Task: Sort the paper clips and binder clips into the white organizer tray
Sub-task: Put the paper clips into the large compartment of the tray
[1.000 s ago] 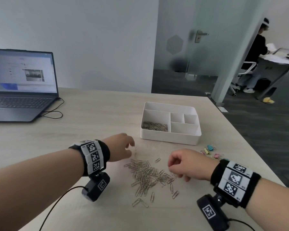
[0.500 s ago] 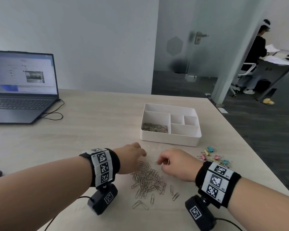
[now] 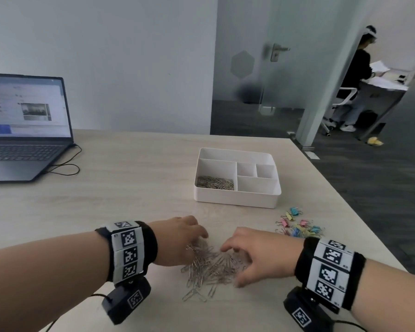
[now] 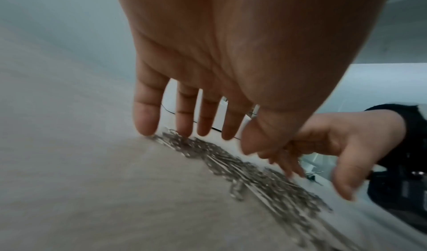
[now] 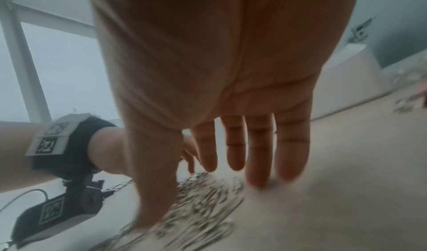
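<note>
A heap of silver paper clips (image 3: 209,267) lies on the table between my two hands. My left hand (image 3: 180,238) flanks the heap on its left, fingers straight and spread, tips touching the clips (image 4: 203,145). From the right, my right hand (image 3: 256,255) reaches onto the heap (image 5: 201,205) with straight, spread fingers. Neither hand holds anything. The white organizer tray (image 3: 235,200) stands beyond the heap; more paper clips (image 3: 215,183) fill its large left compartment. Coloured binder clips (image 3: 300,226) lie in a small cluster right of the heap.
An open laptop (image 3: 22,130) with a cable sits at the table's far left. The table's right edge (image 3: 359,219) runs close to the binder clips. A person stands at a desk beyond a glass door, far right.
Both hands have come together onto the paper clip heap and spread their fingers; the left moved down and right, the right moved left. The scattered clips are now bunched closer between them.
</note>
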Motion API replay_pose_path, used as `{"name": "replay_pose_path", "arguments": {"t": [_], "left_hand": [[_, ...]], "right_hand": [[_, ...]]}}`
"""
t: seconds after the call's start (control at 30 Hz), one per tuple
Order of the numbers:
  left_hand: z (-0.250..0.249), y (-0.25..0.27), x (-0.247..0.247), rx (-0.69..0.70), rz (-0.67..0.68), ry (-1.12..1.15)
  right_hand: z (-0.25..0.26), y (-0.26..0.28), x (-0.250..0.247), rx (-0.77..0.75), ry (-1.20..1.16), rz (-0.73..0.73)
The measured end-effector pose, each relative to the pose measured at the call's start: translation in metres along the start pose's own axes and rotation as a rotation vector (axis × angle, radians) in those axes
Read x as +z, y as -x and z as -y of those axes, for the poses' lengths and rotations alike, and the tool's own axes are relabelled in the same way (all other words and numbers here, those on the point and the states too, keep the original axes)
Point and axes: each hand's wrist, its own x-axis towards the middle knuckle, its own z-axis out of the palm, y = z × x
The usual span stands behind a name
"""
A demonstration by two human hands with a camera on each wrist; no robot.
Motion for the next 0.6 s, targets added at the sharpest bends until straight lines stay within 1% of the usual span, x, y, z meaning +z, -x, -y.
{"name": "replay_pose_path", "arguments": {"t": [0.07,0.13,0.2,0.27,0.37,0.43,0.5,0.53,0.6], "left_hand": [[0.003,0.004,-0.003,-0.113,0.021,-0.045],[0.005,0.007,-0.005,-0.195,0.086,-0.115],[0.002,0.008,-0.004,-0.202,0.121,-0.127],[-0.005,0.007,-0.002,-0.178,0.146,-0.076],[-0.013,0.005,-0.003,-0.147,0.124,0.081],[-0.007,0.005,-0.010,-0.153,0.056,0.140],[0.005,0.007,-0.019,-0.189,-0.009,0.126],[0.013,0.010,-0.023,-0.221,-0.017,0.096],[0.026,0.014,-0.026,-0.299,0.019,0.022]], "right_hand": [[-0.004,0.005,-0.003,0.055,0.041,0.036],[-0.004,0.004,0.001,0.095,0.071,0.038],[-0.001,-0.001,0.007,0.130,0.041,0.022],[0.001,-0.008,0.011,0.145,-0.023,-0.003],[0.006,-0.013,0.012,0.142,-0.112,-0.031],[0.008,-0.013,0.011,0.130,-0.166,-0.036],[0.007,-0.009,0.008,0.142,-0.222,-0.043],[0.005,-0.006,0.005,0.159,-0.230,-0.046],[0.002,-0.002,0.000,0.200,-0.197,-0.034]]}}
